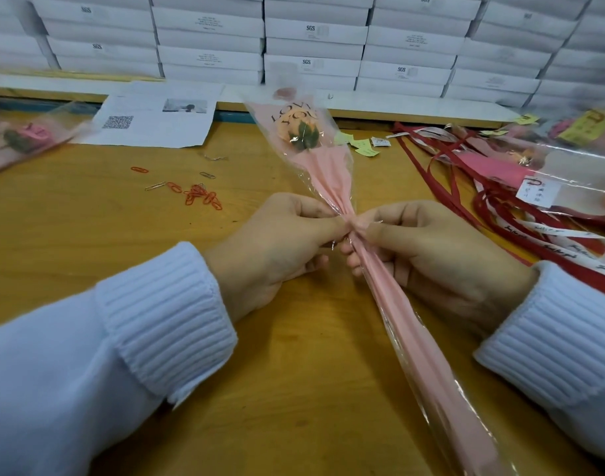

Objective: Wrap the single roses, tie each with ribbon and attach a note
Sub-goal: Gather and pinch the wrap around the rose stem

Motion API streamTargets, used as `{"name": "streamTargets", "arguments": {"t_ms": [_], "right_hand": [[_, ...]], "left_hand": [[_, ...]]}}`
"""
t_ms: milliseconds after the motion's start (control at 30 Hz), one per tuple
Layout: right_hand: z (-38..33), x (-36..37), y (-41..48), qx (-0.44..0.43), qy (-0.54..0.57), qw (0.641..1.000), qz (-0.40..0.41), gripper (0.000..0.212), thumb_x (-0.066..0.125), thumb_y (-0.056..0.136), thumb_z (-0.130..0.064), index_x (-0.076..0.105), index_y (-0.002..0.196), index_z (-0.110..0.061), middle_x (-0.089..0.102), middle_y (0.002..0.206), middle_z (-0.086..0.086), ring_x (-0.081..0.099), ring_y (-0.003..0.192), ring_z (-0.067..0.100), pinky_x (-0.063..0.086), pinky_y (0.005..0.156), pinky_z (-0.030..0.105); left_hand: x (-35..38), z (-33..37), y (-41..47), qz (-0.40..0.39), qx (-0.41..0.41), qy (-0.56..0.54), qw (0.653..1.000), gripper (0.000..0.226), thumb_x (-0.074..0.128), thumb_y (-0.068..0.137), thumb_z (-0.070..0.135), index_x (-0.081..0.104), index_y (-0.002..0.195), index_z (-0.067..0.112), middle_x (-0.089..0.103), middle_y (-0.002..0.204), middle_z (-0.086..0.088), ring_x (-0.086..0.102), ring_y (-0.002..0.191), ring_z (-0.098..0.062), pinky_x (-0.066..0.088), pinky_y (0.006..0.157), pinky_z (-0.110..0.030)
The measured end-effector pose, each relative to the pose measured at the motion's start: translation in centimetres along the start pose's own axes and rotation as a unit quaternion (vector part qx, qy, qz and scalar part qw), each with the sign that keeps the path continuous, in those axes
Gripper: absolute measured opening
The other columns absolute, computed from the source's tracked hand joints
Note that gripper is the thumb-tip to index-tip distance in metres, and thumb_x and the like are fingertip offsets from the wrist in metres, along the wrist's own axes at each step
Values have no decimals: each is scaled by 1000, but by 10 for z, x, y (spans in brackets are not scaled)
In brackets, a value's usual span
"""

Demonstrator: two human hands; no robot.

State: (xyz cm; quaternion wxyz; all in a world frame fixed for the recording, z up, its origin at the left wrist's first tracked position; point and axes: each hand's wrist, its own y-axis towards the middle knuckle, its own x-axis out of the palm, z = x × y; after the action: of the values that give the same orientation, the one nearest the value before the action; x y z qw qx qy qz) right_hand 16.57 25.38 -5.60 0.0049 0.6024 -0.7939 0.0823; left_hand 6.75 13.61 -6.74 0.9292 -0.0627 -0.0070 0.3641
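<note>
Left hand, right hand round wrap, rose inside.

We see a glossy clear plastic sleeve over matt pink paper. Our ribbed white knit cuffs rest on the smooth varnished yellow wooden table.

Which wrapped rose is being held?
The middle wrapped rose, printed LOVE YOU: left hand and right hand pinch it. Left rose and right roses lie free.
</note>
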Motion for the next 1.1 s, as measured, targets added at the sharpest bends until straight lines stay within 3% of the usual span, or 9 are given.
{"name": "streamTargets", "arguments": {"t_ms": [67, 367, 533, 933, 1100], "right_hand": [[0, 1, 0, 8, 12, 1000, 14, 20, 56, 80, -11, 66, 88, 4, 68, 70, 13, 66, 59, 14, 55, 55, 21], [0, 7, 0, 39, 88, 994, 46, 20, 50, 91, -6, 64, 86, 7, 67, 63, 14, 65, 51, 13, 53, 48, 19], [-2, 7, -1, 44, 110, 992, 36, 24, 43, 94, -1, 64, 85, 7, 68, 65, 16, 67, 53, 15, 56, 51, 21], [-3, 10, -2, 88, 155, 983, 52, 23, 45, 93, -4, 62, 81, 5, 65, 59, 13, 64, 48, 13, 54, 45, 20], [-4, 7, -2, 123, 161, 977, 64, 26, 47, 93, -8, 62, 74, 0, 59, 53, 5, 56, 40, 8, 49, 40, 17]], "left_hand": [[2, -2, 0, 9, 21, 16, 1000, 13, 65, 87, 15, 70, 79, 7, 61, 69, -4, 55, 65, -11, 45, 55, -20], [3, -7, 1, 3, 71, -12, 997, 14, 61, 89, 13, 66, 78, 7, 55, 78, -13, 49, 74, -20, 43, 62, -22], [1, -8, 3, -4, 69, -31, 997, 12, 60, 89, 11, 68, 84, 4, 56, 83, -15, 49, 80, -23, 44, 76, -33], [-4, -7, 3, -78, 52, -70, 993, 13, 55, 90, 9, 67, 86, 6, 63, 73, -2, 55, 70, -9, 43, 78, -29], [-6, -6, 2, -95, 57, -51, 992, 19, 55, 90, 8, 65, 103, 0, 57, 97, -15, 50, 91, -21, 41, 85, -33]]}}
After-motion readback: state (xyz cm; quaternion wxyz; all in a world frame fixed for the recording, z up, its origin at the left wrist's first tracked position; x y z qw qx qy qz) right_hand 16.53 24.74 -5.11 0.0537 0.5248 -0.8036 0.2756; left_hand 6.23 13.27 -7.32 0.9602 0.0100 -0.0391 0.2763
